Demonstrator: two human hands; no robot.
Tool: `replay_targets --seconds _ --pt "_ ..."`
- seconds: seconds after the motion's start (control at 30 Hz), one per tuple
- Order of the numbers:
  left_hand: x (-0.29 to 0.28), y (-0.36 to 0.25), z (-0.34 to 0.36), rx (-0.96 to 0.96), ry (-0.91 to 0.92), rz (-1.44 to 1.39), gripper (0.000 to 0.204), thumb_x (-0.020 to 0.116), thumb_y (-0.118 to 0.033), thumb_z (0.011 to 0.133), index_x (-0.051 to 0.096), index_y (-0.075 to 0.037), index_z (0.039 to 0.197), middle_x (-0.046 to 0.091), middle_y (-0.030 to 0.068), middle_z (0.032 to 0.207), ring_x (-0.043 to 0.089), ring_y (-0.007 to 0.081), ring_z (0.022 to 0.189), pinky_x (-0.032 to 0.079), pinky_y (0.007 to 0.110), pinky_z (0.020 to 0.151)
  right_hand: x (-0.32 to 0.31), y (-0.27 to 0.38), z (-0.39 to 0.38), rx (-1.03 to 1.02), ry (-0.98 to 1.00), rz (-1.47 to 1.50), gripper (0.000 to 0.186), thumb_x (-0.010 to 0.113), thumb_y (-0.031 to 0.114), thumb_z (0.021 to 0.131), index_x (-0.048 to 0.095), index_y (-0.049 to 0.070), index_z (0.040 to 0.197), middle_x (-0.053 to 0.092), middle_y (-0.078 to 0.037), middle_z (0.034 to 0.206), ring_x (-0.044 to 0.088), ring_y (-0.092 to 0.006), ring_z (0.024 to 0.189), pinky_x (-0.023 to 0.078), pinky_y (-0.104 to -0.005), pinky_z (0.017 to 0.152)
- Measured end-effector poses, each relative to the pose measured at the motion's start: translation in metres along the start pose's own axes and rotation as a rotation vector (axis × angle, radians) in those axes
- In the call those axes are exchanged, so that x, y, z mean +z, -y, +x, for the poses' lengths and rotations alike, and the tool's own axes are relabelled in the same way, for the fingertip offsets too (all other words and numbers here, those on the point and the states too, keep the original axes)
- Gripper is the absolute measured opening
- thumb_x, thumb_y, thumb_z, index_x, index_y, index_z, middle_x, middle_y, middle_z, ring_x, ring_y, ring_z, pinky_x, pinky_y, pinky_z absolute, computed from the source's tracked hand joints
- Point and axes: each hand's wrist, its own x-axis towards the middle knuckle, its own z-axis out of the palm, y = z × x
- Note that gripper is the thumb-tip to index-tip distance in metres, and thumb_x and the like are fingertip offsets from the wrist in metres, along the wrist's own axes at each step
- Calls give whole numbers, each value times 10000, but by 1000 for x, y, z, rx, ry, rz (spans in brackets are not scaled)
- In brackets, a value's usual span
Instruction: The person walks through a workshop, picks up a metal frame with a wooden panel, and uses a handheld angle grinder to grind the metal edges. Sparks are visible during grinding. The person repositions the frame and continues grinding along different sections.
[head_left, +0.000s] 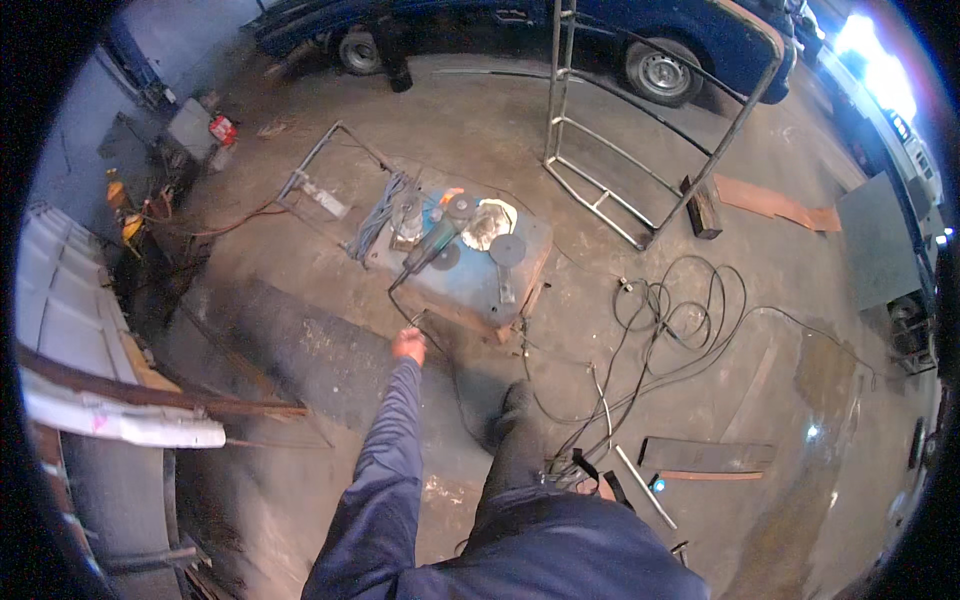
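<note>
Our left hand (408, 345) is curled nearly closed around a black cord (397, 300), just off the near left corner of a low metal table (455, 290). Of our right hand (597, 487) we make out at most a patch of skin beside some dark straps, low down by our body (mostly hidden, so we cannot tell how far open it is or what it holds).

The cord runs up to a green grinder (437, 240) lying slantwise on the table, its back end toward the near left corner and its head toward the far edge. Beside it, on the far side, sits a round pale thing (490, 225) with a brownish middle, and close to the right edge lies a dark flat disc (508, 250). A small flat plate (506, 285) rests near the near right corner. A bundle of grey-blue cable (378, 220) hangs over the left edge, next to a grey tool (408, 218).

Past the table's far right corner a tall pipe frame (553, 100) stands on the floor, in front of a dark blue vehicle (470, 45). Loose black cables (655, 300) loop across the floor off the right edge.
</note>
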Motion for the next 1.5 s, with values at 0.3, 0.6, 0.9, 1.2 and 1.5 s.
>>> replay_targets --seconds 0.3,0.6,0.9,1.2,1.5 --pt "28 -134 235 179 -158 647 696 692 -444 893 500 8 1386 542 224 1427 517 358 1325 387 409 1135 37 129 -76 -21 -305 314 309 529 -44 848 698 -34 1106 620 -151 787 609 -317 532 565 -508 498" --pt "-4 -130 339 -57 -223 384 760 775 -486 845 616 130 1261 662 239 1272 643 368 1119 492 461 969 102 132 -119 158 -414 174 243 551 -8 899 729 -10 1064 682 -183 808 668 -314 591 593 -452 541" --pt "-7 -144 325 -213 -324 -345 497 731 -219 876 590 82 1245 643 163 1233 637 297 1020 524 485 842 100 112 -110 137 -301 302 216 566 86 928 713 -40 1023 604 -177 754 607 -344 517 539 -477 455" --pt "-88 -104 275 -343 -137 -1015 131 600 12 862 575 -62 967 596 68 882 612 204 790 567 478 823 80 192 -81 46 -288 276 233 509 41 917 698 -12 1044 599 -145 716 607 -318 490 529 -473 438" --pt "-199 -88 151 -169 -276 -1107 79 610 7 886 585 9 962 599 114 850 606 254 796 578 444 790 102 202 -42 -102 -87 140 372 582 167 931 610 88 1293 636 -201 828 629 -375 595 561 -566 532"
